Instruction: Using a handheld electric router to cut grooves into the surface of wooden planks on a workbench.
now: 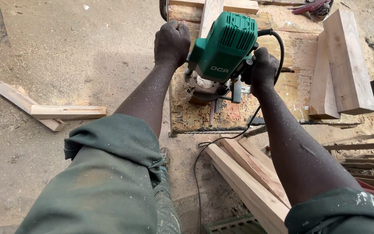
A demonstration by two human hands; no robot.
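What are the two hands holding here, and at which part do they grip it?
Both hold the green router by its side handles: the left hand is closed on the left handle, the right hand on the right one, beside the black cable.

Bright, even daylight from above, soft shadow pooled on the sandy ground (66, 56) at left, sharp focus throughout, no glare, slight wide-angle stretch toward the edges.

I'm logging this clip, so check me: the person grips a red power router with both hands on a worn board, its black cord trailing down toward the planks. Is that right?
Not quite. The head view shows the power router is green, not red. The rest holds: the left hand and right hand grip its sides on the worn board, and the black cord trails down beside the planks.
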